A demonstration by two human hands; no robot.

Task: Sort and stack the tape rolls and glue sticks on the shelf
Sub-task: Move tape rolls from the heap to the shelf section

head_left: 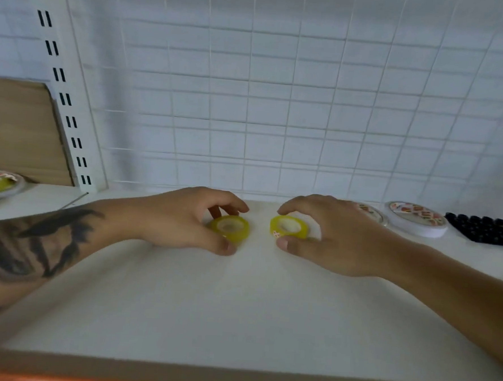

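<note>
At frame centre, the left hand point(183, 218) holds one yellow tape roll point(229, 228) flat on the white shelf point(237, 307). The right hand point(327, 233) pinches a second yellow roll point(289, 227) just beside it, the two apart.

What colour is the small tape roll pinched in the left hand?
Translucent yellow small tape roll, pale core, in the left hand; head view.

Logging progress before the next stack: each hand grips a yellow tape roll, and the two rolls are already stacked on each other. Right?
Not quite. In the head view the left hand and right hand each grip a yellow tape roll, but the rolls sit side by side, apart.
</note>
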